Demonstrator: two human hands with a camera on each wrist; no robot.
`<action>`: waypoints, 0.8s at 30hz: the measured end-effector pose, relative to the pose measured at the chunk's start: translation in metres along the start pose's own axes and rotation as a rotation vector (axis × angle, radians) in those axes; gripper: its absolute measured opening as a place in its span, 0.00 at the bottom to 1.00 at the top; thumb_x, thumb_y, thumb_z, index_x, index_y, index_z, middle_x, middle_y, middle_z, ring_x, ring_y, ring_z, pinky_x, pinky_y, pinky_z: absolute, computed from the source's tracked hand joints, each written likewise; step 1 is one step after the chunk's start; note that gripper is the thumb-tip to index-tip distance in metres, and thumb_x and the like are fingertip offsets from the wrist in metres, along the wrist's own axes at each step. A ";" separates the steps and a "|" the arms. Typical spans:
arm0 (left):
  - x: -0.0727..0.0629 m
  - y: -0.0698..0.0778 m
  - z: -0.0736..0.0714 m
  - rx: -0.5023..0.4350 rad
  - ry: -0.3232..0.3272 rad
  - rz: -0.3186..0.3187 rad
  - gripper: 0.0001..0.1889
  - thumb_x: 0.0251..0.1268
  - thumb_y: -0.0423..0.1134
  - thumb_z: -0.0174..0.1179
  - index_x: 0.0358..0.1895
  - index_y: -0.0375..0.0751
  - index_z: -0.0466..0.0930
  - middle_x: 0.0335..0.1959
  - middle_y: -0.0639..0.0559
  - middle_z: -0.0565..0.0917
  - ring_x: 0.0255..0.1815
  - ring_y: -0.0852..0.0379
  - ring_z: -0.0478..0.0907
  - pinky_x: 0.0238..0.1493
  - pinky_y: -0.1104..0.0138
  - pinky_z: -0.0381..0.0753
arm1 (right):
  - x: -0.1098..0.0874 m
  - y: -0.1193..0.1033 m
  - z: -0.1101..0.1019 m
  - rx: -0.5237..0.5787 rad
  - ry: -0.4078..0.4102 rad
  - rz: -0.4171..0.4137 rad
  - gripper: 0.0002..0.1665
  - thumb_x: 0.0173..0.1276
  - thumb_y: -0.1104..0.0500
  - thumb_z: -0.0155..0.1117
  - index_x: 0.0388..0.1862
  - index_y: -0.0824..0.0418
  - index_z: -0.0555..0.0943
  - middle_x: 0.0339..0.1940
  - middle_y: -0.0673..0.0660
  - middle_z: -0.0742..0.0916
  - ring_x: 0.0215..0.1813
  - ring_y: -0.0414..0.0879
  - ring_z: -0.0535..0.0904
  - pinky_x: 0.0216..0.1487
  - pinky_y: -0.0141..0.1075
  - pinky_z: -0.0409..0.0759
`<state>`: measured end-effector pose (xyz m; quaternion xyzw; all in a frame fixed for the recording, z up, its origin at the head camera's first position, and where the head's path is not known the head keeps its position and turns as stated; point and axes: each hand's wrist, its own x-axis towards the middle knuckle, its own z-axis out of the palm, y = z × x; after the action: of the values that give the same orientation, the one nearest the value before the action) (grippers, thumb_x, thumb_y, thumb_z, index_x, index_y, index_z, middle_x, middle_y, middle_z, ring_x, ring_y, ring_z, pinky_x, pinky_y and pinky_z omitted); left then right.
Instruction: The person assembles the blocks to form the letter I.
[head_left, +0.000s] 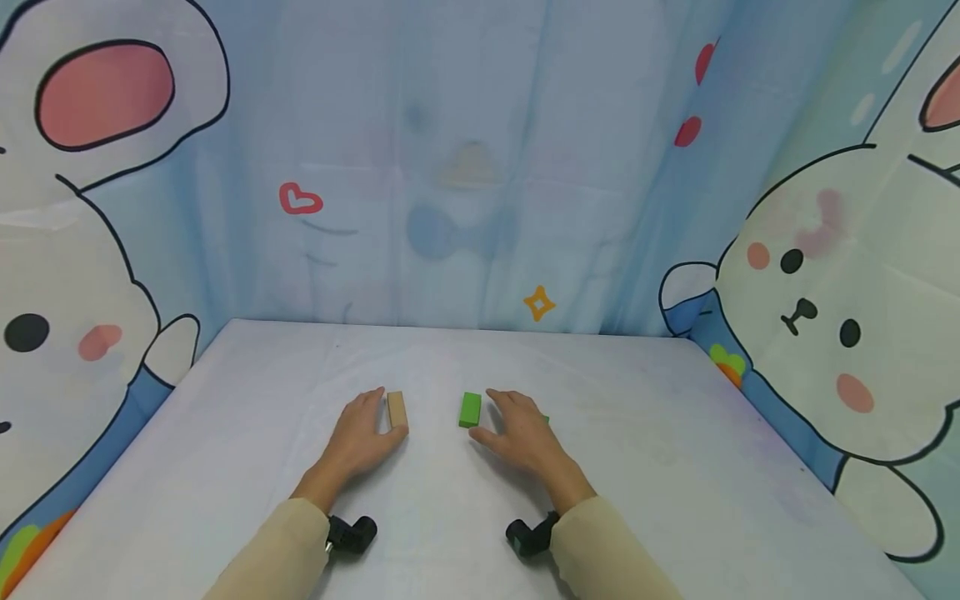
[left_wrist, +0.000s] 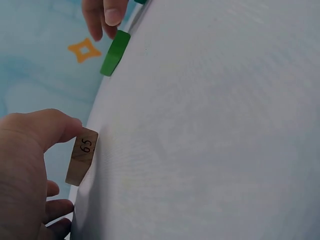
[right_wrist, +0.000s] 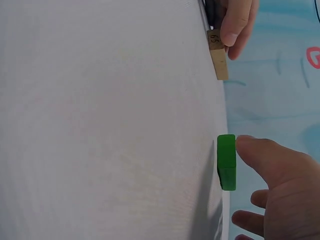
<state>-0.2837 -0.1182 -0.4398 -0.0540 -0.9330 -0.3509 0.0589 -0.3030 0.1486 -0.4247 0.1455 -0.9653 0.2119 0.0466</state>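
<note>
- The left hand (head_left: pixel 360 435) is curving loosely around a wooden block (head_left: pixel 397 410) lying at its 2 o'clock; the thumb tip is appearing to touch the end nearer the person, beside the "65" mark, while the fingers are staying apart from the thumb and not visibly gripping.
- The right hand (head_left: pixel 522 433) is mirroring that shape, thumb and fingers well parted and gripping nothing visible; a green block (head_left: pixel 469 408) is lying at its 10 o'clock, its near end just beside the thumb tip, and whether they are touching I cannot tell.
- The green block is sitting at the wooden block's 3 o'clock, well apart from it.
- For a good hold, each thumb is probably wanting to meet the near end squarely, with a fingertip opposing at 12 o'clock; pressing from the thumb alone is risking a skewed block.
- Matching the pressure of both hands is likely helping, since such small, smooth-looking blocks are seeming easy to nudge.
- Another green piece (head_left: pixel 547 419) is peeking out at the right hand's 2 o'clock, mostly hidden, so avoiding brushing it is seeming wise.
- No container is showing; both blocks are lying directly on the white tabletop (head_left: pixel 420 508).
</note>
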 end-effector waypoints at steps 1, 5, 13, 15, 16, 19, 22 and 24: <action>0.000 0.000 0.000 0.001 -0.001 0.003 0.40 0.66 0.46 0.62 0.76 0.26 0.61 0.75 0.29 0.68 0.77 0.30 0.63 0.77 0.41 0.63 | 0.001 0.000 0.000 -0.002 -0.005 0.002 0.44 0.69 0.43 0.70 0.77 0.63 0.69 0.73 0.65 0.77 0.77 0.62 0.68 0.77 0.56 0.68; 0.003 -0.001 0.000 0.020 -0.009 0.012 0.42 0.65 0.48 0.63 0.76 0.26 0.62 0.75 0.29 0.68 0.77 0.29 0.63 0.77 0.41 0.64 | 0.006 0.000 0.003 0.001 -0.023 0.016 0.45 0.69 0.43 0.70 0.77 0.63 0.69 0.74 0.65 0.76 0.78 0.62 0.68 0.77 0.55 0.68; 0.005 0.000 -0.001 0.045 -0.012 0.014 0.43 0.64 0.49 0.64 0.76 0.25 0.62 0.75 0.29 0.67 0.76 0.28 0.63 0.76 0.40 0.64 | 0.011 0.001 0.010 0.015 -0.027 0.019 0.45 0.68 0.44 0.70 0.76 0.64 0.70 0.73 0.65 0.77 0.77 0.62 0.70 0.76 0.55 0.70; 0.005 0.000 -0.001 0.047 -0.016 0.013 0.43 0.63 0.49 0.64 0.76 0.26 0.62 0.75 0.29 0.67 0.77 0.28 0.62 0.76 0.40 0.64 | 0.012 0.000 0.010 0.004 -0.024 0.017 0.45 0.68 0.43 0.71 0.76 0.65 0.70 0.73 0.66 0.77 0.76 0.62 0.70 0.76 0.55 0.70; 0.005 0.000 -0.001 0.048 -0.018 0.011 0.43 0.63 0.49 0.64 0.76 0.26 0.63 0.75 0.29 0.67 0.77 0.29 0.62 0.76 0.40 0.64 | 0.012 0.000 0.010 -0.003 -0.023 0.018 0.45 0.68 0.43 0.71 0.76 0.65 0.70 0.73 0.66 0.77 0.76 0.62 0.70 0.75 0.55 0.71; 0.004 0.000 0.000 0.053 -0.021 0.011 0.43 0.63 0.49 0.65 0.76 0.27 0.63 0.75 0.30 0.67 0.77 0.29 0.63 0.76 0.40 0.65 | 0.013 -0.002 0.010 -0.025 -0.031 0.025 0.45 0.68 0.43 0.70 0.76 0.65 0.70 0.73 0.66 0.77 0.76 0.62 0.71 0.75 0.55 0.71; 0.004 0.000 0.001 0.056 -0.022 0.008 0.42 0.64 0.49 0.65 0.76 0.28 0.64 0.75 0.30 0.67 0.77 0.29 0.63 0.75 0.40 0.65 | 0.014 -0.003 0.010 -0.043 -0.042 0.030 0.44 0.69 0.42 0.70 0.76 0.66 0.70 0.73 0.66 0.77 0.76 0.61 0.71 0.76 0.54 0.71; 0.004 0.000 0.001 0.054 -0.018 0.010 0.41 0.64 0.49 0.65 0.76 0.28 0.64 0.75 0.31 0.67 0.77 0.29 0.63 0.75 0.40 0.65 | 0.015 -0.003 0.009 -0.055 -0.045 0.026 0.44 0.69 0.42 0.70 0.75 0.66 0.71 0.72 0.66 0.77 0.75 0.61 0.71 0.76 0.53 0.71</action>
<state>-0.2879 -0.1173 -0.4398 -0.0600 -0.9423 -0.3248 0.0536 -0.3167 0.1379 -0.4293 0.1363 -0.9733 0.1826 0.0262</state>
